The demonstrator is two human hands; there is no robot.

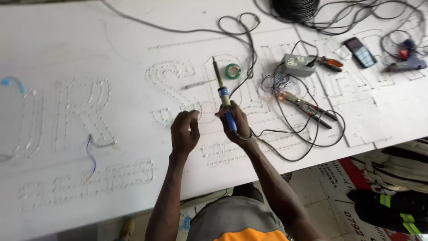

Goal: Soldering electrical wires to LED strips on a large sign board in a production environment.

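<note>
Near edge: the front edge of the large white sign board [67, 53] is seen running slantwise just behind the wrists, with floor and dark bags below it at the right.
Open room: bare board is left to the left of the hands, broken only by dotted letter outlines and a short blue wire [91, 156].
Left hand [184, 129]: fingers are pinched narrowly together over the board; what is pinched is too small to tell.
Right hand [234, 121]: fingers are wrapped round the blue-handled soldering iron [222, 91], held upright with its dark tip pointing away, above the dotted letters.
In the way: black cable [307, 138] is looped just right of the right wrist; red-handled pliers [310, 108] are laid beside it.
Further off: a green tape roll [232, 70], a grey box [298, 64], a dark phone [360, 52] and a glue gun [403, 62] are spread along the far right.
</note>
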